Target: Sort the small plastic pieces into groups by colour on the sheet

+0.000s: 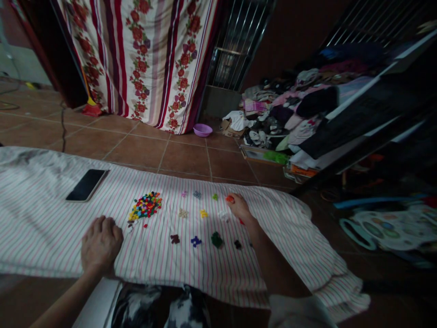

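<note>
My left hand (101, 243) rests palm down on the striped cloth (143, 255), its fingers loosely bent and nothing seen in it. Beyond it lies a mixed heap of small coloured blocks (146, 207). My right hand (240, 207) reaches to the back right, fingertips together at some orange blocks (230, 199); which of them it grips is partly hidden. Sorted little piles lie to its left: light green blocks (215, 197), yellow blocks (204, 213), white blocks (224, 216), dark green blocks (216, 239) and blue blocks (195, 241). Red blocks (241, 221) show beside my wrist.
A phone (87, 185) lies on the cloth at the left. Brown blocks (175, 239), beige blocks (183, 212) and black blocks (237, 244) form other piles. On the tiled floor beyond stand a purple basin (202, 130) and a large heap of clothes (283, 109).
</note>
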Action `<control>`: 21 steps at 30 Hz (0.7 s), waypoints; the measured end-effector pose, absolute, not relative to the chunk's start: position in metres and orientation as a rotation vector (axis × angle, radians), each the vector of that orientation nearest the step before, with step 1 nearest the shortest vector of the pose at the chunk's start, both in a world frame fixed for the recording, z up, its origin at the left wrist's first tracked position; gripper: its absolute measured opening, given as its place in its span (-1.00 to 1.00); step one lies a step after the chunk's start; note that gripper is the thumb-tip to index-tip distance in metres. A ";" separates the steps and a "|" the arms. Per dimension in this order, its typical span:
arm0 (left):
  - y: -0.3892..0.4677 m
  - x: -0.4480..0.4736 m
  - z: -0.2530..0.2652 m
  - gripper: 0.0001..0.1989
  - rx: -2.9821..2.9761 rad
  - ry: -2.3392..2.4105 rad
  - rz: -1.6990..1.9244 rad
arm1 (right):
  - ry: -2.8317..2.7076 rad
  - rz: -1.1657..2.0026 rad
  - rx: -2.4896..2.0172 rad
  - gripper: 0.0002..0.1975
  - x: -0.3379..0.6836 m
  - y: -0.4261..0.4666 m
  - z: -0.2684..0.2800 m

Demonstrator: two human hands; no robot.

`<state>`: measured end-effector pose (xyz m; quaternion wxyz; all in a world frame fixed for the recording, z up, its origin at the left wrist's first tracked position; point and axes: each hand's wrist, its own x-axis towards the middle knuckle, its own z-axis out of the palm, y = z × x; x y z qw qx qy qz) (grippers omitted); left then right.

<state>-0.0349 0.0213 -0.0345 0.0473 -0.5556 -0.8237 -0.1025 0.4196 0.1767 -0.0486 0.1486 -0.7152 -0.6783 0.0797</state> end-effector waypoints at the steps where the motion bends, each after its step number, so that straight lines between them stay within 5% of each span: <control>1: 0.021 -0.035 -0.035 -0.60 -1.697 -2.516 -0.304 | -1.941 0.222 -2.055 -0.76 0.419 0.176 -0.048; 21: 0.021 -0.036 -0.035 -0.64 -1.722 -2.489 -0.308 | -1.713 0.215 -1.854 -0.71 0.431 0.174 -0.051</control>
